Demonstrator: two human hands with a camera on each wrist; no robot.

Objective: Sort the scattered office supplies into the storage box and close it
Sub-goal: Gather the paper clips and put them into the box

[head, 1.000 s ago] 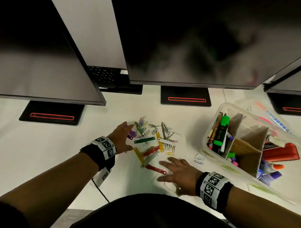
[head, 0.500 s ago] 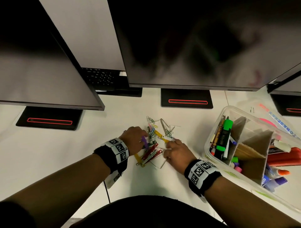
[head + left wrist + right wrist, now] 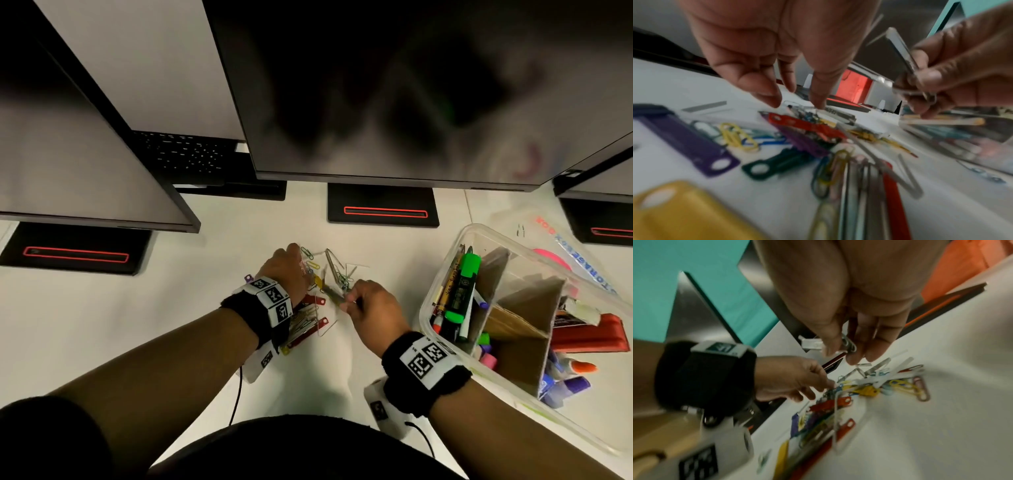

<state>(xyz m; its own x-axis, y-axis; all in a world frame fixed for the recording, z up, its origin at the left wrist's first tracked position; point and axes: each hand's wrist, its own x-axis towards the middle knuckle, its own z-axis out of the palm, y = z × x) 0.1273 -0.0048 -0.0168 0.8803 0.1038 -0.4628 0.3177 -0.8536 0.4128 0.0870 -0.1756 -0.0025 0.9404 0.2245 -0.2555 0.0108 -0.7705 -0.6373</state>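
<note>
A person's two bare hands work over a white surface below dark monitors. At about 10 o'clock from the view's centre, the left hand reaches down with fingers loosely spread, fingertips touching a heap of coloured paper clips and plastic tags and gripping nothing. Just beside it, toward 3 o'clock, the right hand is curled, pinching a small bundle of metal clips above the heap. Further toward 3 o'clock sits the clear storage box, lid off, its compartments holding pens, a green highlighter and markers. The clear lid lies behind it.
</note>
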